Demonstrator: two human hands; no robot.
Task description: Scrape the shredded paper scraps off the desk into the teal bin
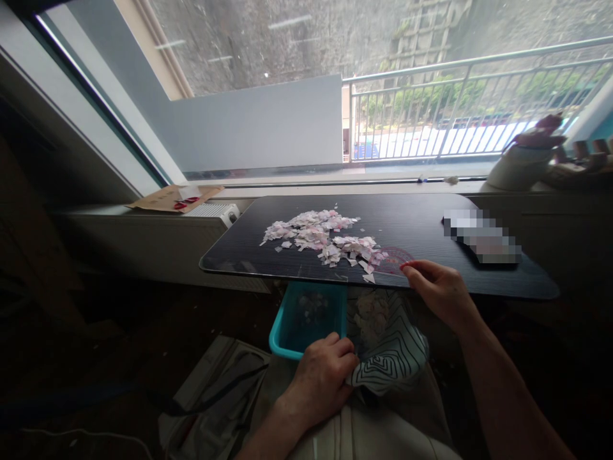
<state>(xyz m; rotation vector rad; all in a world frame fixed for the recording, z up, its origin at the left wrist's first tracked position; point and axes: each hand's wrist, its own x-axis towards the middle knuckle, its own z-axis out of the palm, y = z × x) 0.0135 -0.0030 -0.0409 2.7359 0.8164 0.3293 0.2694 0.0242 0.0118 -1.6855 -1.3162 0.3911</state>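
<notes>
My right hand (pixel 440 291) pinches the end of a clear pinkish protractor (pixel 393 260) over the front edge of the dark table (pixel 239 246). The protractor's other end touches a loose pile of small cut paper pieces (pixel 311 230). Below the table edge, my left hand (pixel 325 377) is closed at the near corner of a turquoise plastic bin (pixel 282 342), gripping the edge of a black-and-white patterned bag (pixel 393 364). Paper scraps lie in the bag, and some dim scraps show in the bin. The left fingertips are partly hidden.
A blurred-out, phone-like object (pixel 483 236) lies on the table's right side. Brown paper (pixel 167 198) with red-handled scissors (pixel 186 202) rests on the sill at left. A pale pot (pixel 520 166) stands right. A grey bag (pixel 215 383) is low at left.
</notes>
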